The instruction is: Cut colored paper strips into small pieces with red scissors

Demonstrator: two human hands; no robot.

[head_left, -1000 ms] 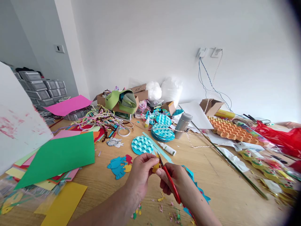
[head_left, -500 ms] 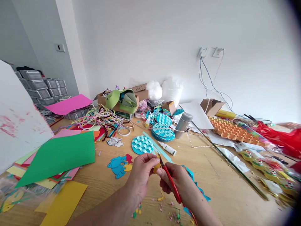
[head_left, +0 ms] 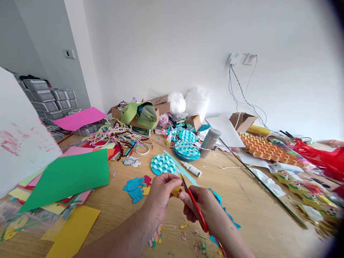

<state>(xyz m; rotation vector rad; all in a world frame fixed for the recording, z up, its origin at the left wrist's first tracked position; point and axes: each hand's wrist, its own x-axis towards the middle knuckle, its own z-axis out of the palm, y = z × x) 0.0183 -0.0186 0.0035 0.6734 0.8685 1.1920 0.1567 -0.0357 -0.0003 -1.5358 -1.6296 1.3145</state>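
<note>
Between the thumb and fingers of my left hand (head_left: 163, 193) is a small piece of yellow paper (head_left: 176, 191). My right hand (head_left: 200, 205) is closed round red-handled scissors (head_left: 195, 205), their dark blades pointing up and left beside the yellow paper. Whether the blades touch it I cannot tell. Left of my hands lie blue paper fish (head_left: 134, 189), with a small red one (head_left: 147, 180) and a yellow one partly behind my left hand. Paper scraps (head_left: 200, 245) are scattered below my hands. Blue paper offcuts (head_left: 224, 206) lie partly under my right forearm.
A wavy blue disc (head_left: 162, 164), a white glue bottle (head_left: 192, 168) and a grey flask (head_left: 210, 143) stand or lie beyond my hands. Coloured paper sheets (head_left: 70, 179) pile up at left. A long green stick (head_left: 264, 186) and an orange egg tray (head_left: 268, 148) are at right.
My left hand has shifted slightly, and the yellow paper has tilted and moved a little left of the blades. The right hand with the scissors stays nearly in place.
</note>
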